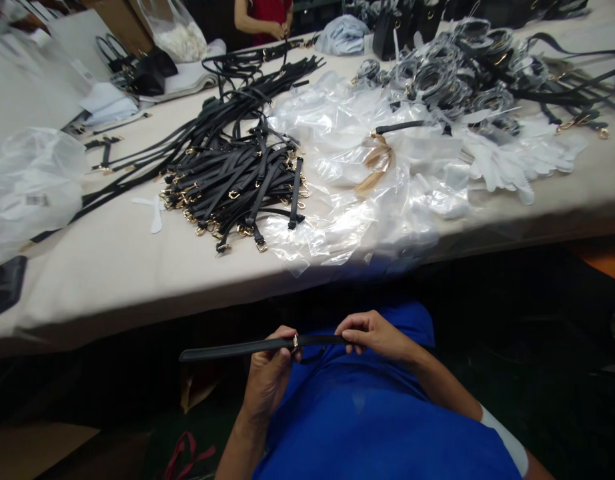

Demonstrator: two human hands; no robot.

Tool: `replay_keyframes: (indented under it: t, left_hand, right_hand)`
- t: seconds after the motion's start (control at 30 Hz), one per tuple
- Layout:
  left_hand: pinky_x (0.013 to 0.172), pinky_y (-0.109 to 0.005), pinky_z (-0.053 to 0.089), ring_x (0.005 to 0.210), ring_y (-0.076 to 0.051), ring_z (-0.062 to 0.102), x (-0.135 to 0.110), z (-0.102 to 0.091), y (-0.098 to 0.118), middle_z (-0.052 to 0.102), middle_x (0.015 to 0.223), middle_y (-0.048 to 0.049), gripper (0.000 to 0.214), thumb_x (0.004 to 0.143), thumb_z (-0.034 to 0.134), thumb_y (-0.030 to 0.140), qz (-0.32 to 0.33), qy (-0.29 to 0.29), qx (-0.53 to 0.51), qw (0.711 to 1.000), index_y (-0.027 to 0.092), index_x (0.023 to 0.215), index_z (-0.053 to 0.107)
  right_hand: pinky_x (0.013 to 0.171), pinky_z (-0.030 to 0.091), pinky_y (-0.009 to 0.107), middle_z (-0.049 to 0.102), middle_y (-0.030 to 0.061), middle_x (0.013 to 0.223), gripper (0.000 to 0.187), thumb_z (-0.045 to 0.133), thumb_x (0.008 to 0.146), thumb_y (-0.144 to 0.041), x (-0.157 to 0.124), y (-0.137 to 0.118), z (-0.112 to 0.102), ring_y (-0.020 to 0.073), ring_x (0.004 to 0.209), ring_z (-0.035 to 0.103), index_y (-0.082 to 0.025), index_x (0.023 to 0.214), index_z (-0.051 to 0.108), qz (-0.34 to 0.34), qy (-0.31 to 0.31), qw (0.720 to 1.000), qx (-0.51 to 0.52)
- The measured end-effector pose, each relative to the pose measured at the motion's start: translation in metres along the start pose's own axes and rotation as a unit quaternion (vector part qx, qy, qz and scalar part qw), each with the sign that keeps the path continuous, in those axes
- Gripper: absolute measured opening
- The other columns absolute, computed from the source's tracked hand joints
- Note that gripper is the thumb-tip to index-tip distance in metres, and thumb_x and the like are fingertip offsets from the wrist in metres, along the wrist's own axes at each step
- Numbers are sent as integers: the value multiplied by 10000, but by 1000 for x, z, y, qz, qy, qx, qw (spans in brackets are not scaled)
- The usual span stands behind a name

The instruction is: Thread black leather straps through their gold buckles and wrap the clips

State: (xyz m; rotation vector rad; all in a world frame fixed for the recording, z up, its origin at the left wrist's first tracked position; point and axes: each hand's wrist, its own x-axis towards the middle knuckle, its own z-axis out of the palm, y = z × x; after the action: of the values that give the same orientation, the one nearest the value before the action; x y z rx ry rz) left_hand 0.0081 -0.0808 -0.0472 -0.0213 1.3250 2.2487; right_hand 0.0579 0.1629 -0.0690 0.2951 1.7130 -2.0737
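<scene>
A black strap (222, 351) with a small gold buckle (295, 341) is stretched between my two hands, above my lap and in front of the table edge. My left hand (271, 367) grips it right beside the buckle, thumb on the near side, and one end sticks out to the left. Farther along, my right hand (370, 335) pinches the strap between thumb and fingers, hiding that part. On the table ahead lies a heap of short black straps (237, 177) with gold buckles and clasps.
Clear plastic bags (347, 193) spread over the cloth-covered table (112, 280). Behind them sit bundled wrapped straps (437, 73), with white gloves (517, 157) to the right. A dark phone-like object (6, 285) lies at the left edge. Across the table stands another person (262, 20).
</scene>
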Motion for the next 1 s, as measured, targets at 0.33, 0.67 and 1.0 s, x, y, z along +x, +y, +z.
replay_keyframes:
  t: [0.33, 0.67, 1.0]
  left_hand:
    - [644, -228, 435, 671, -95, 558, 2, 4, -1, 575, 831, 0, 255, 743, 779, 317, -13, -19, 36, 999, 226, 977, 734]
    - [783, -293, 489, 871, -209, 637, 3, 26, 1, 685, 940, -70, 192, 859, 620, 257, 144, -27, 491, 858, 244, 1003, 747]
    - [797, -287, 486, 862, -203, 642, 8, 33, -11, 685, 919, -55, 214, 839, 650, 301, 94, -43, 465, 879, 267, 1031, 739]
  right_hand:
    - [572, 444, 251, 673, 33, 669, 275, 672, 788, -373, 1, -8, 6, 138, 586, 584, -127, 900, 721, -19, 19, 999, -22]
    - [627, 459, 244, 654, 5, 836, 386, 780, 742, -436, -20, -44, 38, 143, 700, 588, -216, 1043, 681, -131, 89, 971, -182]
    - [462, 466, 218, 683, 49, 644, 442, 614, 840, -565, -14, -24, 32, 119, 486, 597, -135, 741, 642, -24, 115, 992, 42]
